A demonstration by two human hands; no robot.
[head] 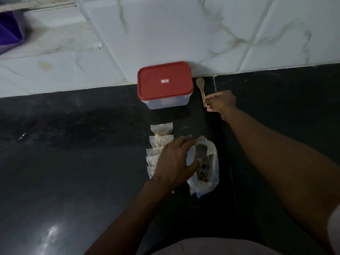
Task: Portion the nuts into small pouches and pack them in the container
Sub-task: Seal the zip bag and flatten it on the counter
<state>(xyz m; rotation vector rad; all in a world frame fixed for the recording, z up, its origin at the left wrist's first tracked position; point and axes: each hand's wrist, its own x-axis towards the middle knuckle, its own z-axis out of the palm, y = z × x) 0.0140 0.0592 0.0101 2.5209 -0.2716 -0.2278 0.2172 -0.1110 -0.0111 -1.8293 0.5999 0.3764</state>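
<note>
The right hand [220, 101] pinches the lower handle of a pale wooden spoon [201, 86], with thumb and curled fingers clamped round it. The spoon's round bowl points away from the fingertips, toward the white marble-veined tiled wall [165, 34]. Just beyond those fingers, on the thumb side, stands a clear rectangular plastic container [165, 104] with its red lid [165, 89] closed, pushed back against the wall.

The left hand [174, 161] lies palm down with fingers straight and slightly apart. Its thumb rests on the edge of a large clear plastic bag [206, 162] lying flat on the glossy black counter [73, 162]. A few brown nuts [203, 174] show inside the bag, just past the thumb tip. Under and beyond the fingers, a column of small clear filled pouches [161, 128] overlaps toward the container, and the nearer ones are partly hidden by the hand.
</note>
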